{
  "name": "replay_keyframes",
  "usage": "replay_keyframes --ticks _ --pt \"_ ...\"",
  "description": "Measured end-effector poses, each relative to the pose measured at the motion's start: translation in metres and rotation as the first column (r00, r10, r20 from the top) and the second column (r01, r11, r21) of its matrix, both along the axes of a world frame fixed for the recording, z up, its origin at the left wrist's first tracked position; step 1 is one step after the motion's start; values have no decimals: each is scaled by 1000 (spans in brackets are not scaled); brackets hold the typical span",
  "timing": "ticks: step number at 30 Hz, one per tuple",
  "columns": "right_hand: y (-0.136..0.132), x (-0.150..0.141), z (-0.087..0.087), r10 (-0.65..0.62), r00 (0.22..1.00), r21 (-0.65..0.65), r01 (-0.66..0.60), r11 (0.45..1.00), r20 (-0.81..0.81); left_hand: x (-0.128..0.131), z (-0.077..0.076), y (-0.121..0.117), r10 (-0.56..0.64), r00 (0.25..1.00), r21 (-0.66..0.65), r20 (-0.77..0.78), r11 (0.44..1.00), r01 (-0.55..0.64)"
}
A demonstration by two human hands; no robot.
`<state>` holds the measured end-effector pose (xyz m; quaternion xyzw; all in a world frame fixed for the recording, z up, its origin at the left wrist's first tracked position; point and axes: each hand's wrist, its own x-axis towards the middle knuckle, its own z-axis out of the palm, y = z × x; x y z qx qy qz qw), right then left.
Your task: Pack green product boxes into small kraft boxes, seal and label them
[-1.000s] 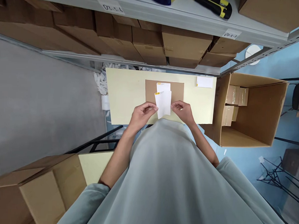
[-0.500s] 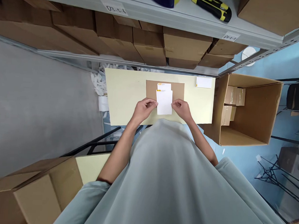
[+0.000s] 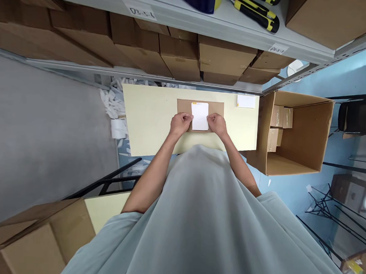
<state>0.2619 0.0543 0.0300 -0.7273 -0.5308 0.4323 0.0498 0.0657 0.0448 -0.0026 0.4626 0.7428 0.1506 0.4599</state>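
Observation:
A white card (image 3: 199,117) with a small yellow-orange mark at its top left lies over a flat brown cardboard piece (image 3: 215,109). My left hand (image 3: 180,123) pinches the card's left edge, and my right hand (image 3: 217,124) pinches the right edge. Both hands are closed, fingertips on the card's lower half. Whether the card rests on the cardboard or hovers just above it, I cannot tell. The card below it is covered. The cardboard sits on a pale yellow tabletop (image 3: 153,119).
Another white card (image 3: 246,101) lies at the table's back right. An open carton (image 3: 305,135) holding several small boxes stands to the right. Above the table, a shelf (image 3: 177,18) carries utility knives (image 3: 257,14), with cartons (image 3: 227,57) below. A large box (image 3: 43,236) is at lower left.
Both hands have moved the held card away from my body, up over the cardboard. It now covers the second card that showed behind it. The whole view has shifted slightly.

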Motion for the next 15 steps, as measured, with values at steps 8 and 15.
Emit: replay_keyframes --ticks 8,15 --pt "4 -8 5 28 996 -56 -23 998 89 3 0 3 -22 997 -43 -69 999 19" --pt "11 -10 -2 23 992 -73 -14 997 125 8 1 9 -18 993 -61 -120 998 11"
